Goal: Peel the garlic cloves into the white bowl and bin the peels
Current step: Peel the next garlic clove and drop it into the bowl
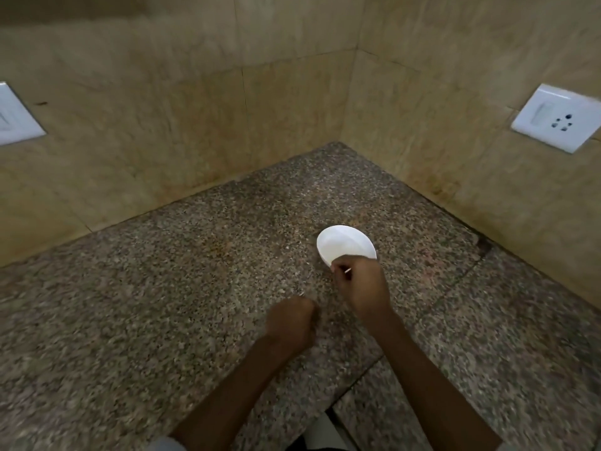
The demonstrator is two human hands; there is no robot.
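Note:
A white bowl (343, 244) stands on the speckled granite counter (162, 304), near the corner of the walls. My right hand (359, 286) hovers at the bowl's near rim and pinches a small pale sliver, seemingly garlic peel (347, 271). My left hand (291, 322) lies lower and to the left with its fingers curled into a fist; a pale tip of something (301, 293) shows just beyond its knuckles. What the fist holds is hidden. No garlic clove shows inside the bowl.
Beige tiled walls meet in a corner behind the bowl. A white socket plate (557, 117) sits on the right wall and another plate (16, 115) on the left wall. The counter's front edge runs near my forearms.

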